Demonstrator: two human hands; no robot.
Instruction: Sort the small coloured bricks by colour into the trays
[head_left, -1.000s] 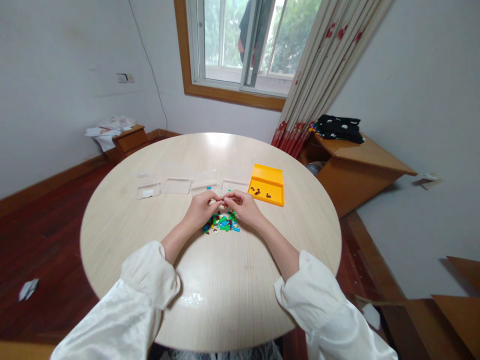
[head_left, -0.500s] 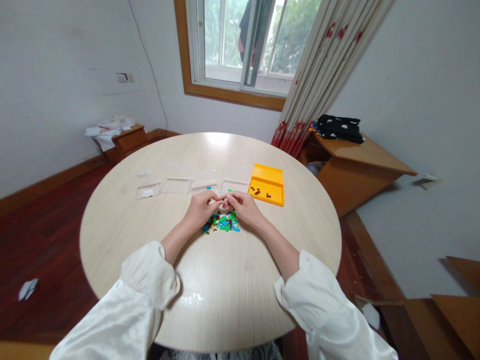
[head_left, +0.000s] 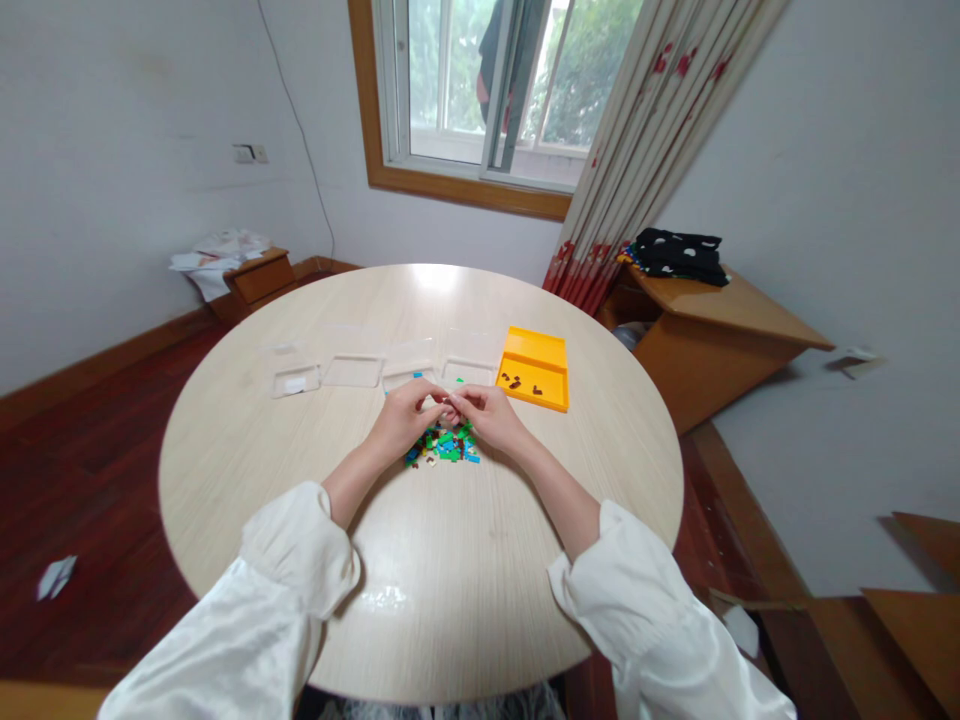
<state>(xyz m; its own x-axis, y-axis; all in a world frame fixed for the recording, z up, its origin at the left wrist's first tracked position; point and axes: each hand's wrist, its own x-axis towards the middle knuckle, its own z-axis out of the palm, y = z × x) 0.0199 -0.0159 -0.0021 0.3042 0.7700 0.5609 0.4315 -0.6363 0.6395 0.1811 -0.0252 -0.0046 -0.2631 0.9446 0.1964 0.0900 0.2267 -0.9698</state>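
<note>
I see white walls and a wood-framed window letting in daylight, a floral curtain bunched at its right. A round table stands on the dark red floor, with 2 low cabinets, left and right.

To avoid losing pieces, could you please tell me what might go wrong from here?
The left hand and right hand meet fingertip to fingertip above the brick pile; anything tiny between them might drop into it unseen. Either wrist could also brush the loose pile and scatter bricks across the table.
</note>
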